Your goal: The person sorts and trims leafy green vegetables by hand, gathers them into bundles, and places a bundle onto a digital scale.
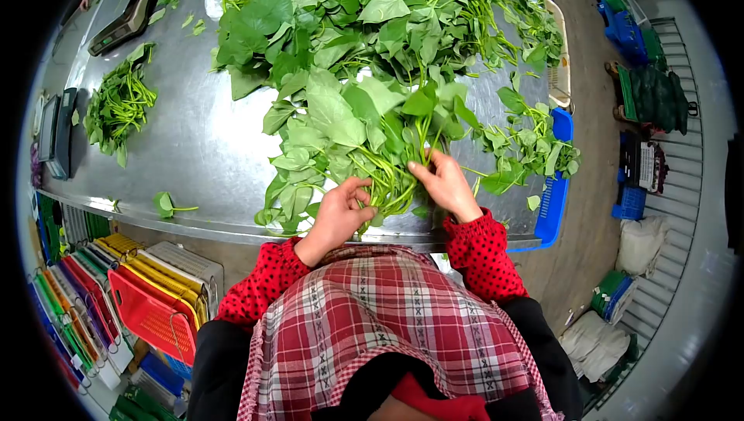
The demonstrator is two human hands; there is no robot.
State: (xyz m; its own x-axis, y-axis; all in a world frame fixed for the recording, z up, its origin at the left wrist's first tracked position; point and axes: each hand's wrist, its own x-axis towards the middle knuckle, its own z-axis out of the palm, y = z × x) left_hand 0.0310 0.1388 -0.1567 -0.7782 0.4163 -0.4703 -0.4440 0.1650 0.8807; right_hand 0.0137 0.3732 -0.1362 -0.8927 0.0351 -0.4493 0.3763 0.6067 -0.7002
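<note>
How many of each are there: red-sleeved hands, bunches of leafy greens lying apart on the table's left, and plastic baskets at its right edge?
Red-sleeved hands: 2 (left hand, right hand)
Separate bunch of greens: 1
Baskets: 2 (blue basket, cream basket)
Total: 5
</note>
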